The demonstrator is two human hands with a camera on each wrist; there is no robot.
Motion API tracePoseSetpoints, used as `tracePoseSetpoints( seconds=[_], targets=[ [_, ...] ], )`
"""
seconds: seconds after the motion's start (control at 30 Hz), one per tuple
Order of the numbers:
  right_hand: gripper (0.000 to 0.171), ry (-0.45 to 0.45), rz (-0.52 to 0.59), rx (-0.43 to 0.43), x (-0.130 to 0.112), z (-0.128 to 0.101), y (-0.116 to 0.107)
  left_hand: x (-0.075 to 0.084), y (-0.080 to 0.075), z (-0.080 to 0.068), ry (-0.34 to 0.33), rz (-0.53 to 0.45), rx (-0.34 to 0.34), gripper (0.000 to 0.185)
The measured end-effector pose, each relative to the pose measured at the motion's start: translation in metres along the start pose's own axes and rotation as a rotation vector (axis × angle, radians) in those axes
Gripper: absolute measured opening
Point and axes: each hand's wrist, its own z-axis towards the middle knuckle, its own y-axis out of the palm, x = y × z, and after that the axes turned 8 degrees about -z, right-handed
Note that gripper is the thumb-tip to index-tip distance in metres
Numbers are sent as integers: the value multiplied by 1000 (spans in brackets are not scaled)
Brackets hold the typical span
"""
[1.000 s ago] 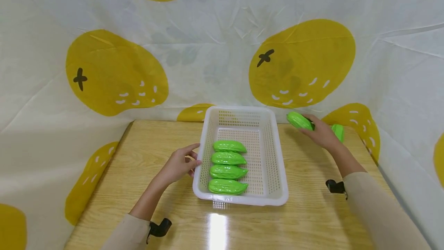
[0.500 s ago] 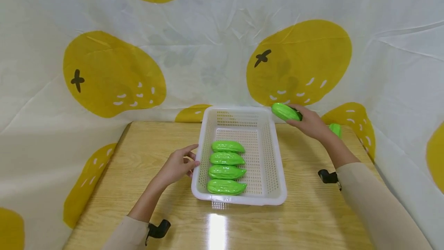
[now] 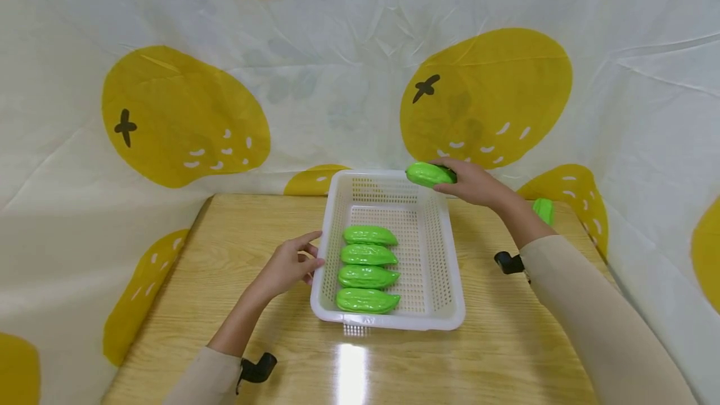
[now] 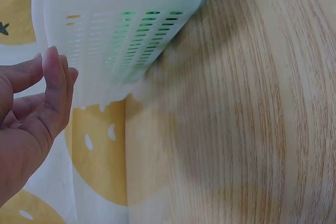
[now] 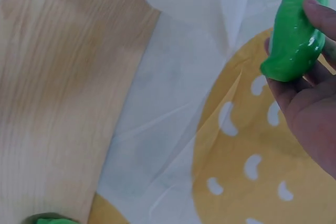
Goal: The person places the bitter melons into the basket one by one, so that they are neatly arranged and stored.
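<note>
My right hand point(image 3: 469, 183) grips a glossy green toy vegetable point(image 3: 425, 174), ridged and pointed at one end, above the far right corner of the white plastic basket point(image 3: 457, 292). In the right wrist view, the thumb lies across the toy vegetable point(image 5: 296, 32) and the fingers curl behind it. At the basket's left rim, my left hand point(image 3: 288, 266) holds the edge, thumb at the rim and fingers against the outer wall point(image 4: 100, 35). Several matching green toy vegetables point(image 3: 368, 277) lie in a column along the basket's left side, tips pointing right.
Another green toy vegetable point(image 3: 543, 210) lies at the back right of the wooden table point(image 3: 253, 217), partly behind my right forearm. A white cloth point(image 3: 337, 105) printed with yellow fruit hangs behind the table and along both sides.
My right hand has carried the green toy vegetable leftward from the table's right side to above the basket's far right corner. My left hand has stayed at the rim.
</note>
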Motion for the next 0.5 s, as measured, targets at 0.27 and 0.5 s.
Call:
tracePoseSetpoints(
  seconds=[0.27, 0.5],
  targets=[
    [54, -63, -31, -81, -18, 29, 0, -5, -1, 2, 6, -14, -6, 64],
    [52, -104, 31, -159, -29, 48, 12, -6, -1, 4, 12, -18, -15, 64]
  ],
)
